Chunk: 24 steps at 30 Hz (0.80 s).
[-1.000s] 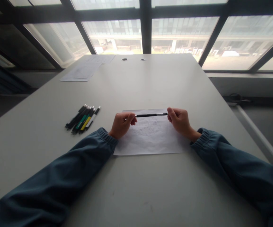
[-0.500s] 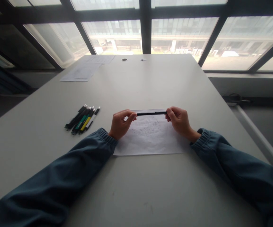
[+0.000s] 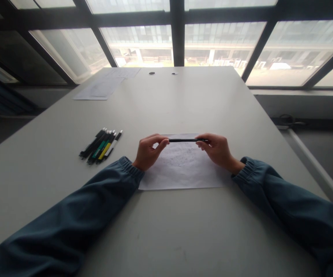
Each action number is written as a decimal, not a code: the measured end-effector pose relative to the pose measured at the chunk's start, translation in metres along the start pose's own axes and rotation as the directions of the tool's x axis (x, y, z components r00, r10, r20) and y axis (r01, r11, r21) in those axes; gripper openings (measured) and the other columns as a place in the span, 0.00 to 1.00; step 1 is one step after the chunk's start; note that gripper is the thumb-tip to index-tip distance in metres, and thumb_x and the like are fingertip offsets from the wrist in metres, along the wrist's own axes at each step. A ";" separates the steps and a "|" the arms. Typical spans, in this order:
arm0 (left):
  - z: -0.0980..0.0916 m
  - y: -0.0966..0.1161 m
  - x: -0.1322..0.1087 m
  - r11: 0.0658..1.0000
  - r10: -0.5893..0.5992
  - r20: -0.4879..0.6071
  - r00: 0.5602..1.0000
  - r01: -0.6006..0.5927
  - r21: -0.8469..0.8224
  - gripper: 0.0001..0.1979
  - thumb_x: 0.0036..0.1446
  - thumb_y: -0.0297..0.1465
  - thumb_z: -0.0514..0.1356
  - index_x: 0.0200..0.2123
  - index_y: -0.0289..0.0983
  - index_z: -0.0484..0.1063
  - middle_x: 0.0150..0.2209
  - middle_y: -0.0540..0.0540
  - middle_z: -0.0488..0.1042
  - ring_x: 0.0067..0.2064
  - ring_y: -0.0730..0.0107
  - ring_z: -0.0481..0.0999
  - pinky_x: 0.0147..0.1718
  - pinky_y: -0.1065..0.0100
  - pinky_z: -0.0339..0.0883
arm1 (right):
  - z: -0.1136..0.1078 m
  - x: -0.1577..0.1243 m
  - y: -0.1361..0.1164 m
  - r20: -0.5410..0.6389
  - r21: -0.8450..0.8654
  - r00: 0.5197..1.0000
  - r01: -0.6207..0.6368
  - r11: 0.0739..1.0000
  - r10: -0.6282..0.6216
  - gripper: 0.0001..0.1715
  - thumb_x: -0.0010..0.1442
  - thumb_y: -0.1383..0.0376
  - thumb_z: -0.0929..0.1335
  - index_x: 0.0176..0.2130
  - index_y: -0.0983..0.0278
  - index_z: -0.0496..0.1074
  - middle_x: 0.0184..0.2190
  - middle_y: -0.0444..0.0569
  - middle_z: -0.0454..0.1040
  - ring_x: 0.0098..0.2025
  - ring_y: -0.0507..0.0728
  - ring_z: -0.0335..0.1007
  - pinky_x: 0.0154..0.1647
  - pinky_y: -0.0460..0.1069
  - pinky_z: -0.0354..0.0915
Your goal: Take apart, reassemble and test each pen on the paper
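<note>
A black pen (image 3: 183, 140) is held level between both hands, over the far part of a white sheet of paper (image 3: 180, 181). My left hand (image 3: 149, 151) pinches its left end between thumb and fingers. At the other end, my right hand (image 3: 216, 149) has thumb and fingers closed on the pen, and a short tip pokes out past the thumb. Dark scribbled marks show on the sheet below the pen. To the left of my left hand lies a bunch of several pens (image 3: 101, 146), some black, others with green, yellow or white on their barrels.
All this is on a long white table (image 3: 166, 231). More paper sheets (image 3: 97, 86) lie at its far left corner. Two round holes sit near the far edge. Beyond stand large windows with dark frames (image 3: 178, 38). A pale rail runs along the floor at right.
My right hand's grip has shifted inward along the pen, so its right end now shows past the thumb. The left hand has moved very slightly right, still pinching the pen.
</note>
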State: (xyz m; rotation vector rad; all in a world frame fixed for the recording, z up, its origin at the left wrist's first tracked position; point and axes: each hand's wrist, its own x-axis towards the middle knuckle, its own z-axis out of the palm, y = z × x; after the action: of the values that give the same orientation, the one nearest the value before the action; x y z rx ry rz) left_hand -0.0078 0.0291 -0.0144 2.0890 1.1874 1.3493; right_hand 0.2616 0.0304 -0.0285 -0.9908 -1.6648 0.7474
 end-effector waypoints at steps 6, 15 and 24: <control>0.002 -0.004 -0.001 1.000 -0.013 -0.045 0.999 0.012 -0.017 0.15 0.59 0.40 0.67 0.46 0.38 0.80 0.35 0.44 0.83 0.37 0.67 0.81 0.42 0.67 0.74 | 0.000 0.000 -0.001 -0.017 0.007 1.000 0.006 1.000 -0.005 0.12 0.62 0.57 0.72 0.37 0.64 0.80 0.25 0.46 0.78 0.24 0.52 0.73 0.28 0.48 0.70; 0.001 0.001 0.000 0.990 0.082 -0.058 0.995 -0.075 0.124 0.07 0.59 0.34 0.67 0.38 0.37 0.80 0.34 0.46 0.82 0.34 0.70 0.80 0.39 0.69 0.73 | 0.000 0.000 -0.003 -0.011 0.011 1.000 0.003 1.000 -0.003 0.13 0.62 0.57 0.72 0.36 0.65 0.79 0.25 0.47 0.77 0.24 0.52 0.72 0.27 0.47 0.68; 0.002 -0.002 -0.001 0.987 0.088 -0.065 0.994 -0.078 0.141 0.05 0.60 0.33 0.67 0.37 0.37 0.79 0.33 0.48 0.81 0.34 0.71 0.79 0.38 0.70 0.73 | -0.001 0.000 -0.003 0.022 -0.028 0.999 0.032 0.999 -0.031 0.16 0.64 0.55 0.71 0.34 0.66 0.77 0.22 0.46 0.75 0.23 0.51 0.69 0.26 0.46 0.65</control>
State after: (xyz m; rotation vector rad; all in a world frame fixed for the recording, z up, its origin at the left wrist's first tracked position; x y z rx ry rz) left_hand -0.0077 0.0303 -0.0171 2.2261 1.2687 1.4265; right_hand 0.2617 0.0288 -0.0263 -0.9772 -1.7101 0.7172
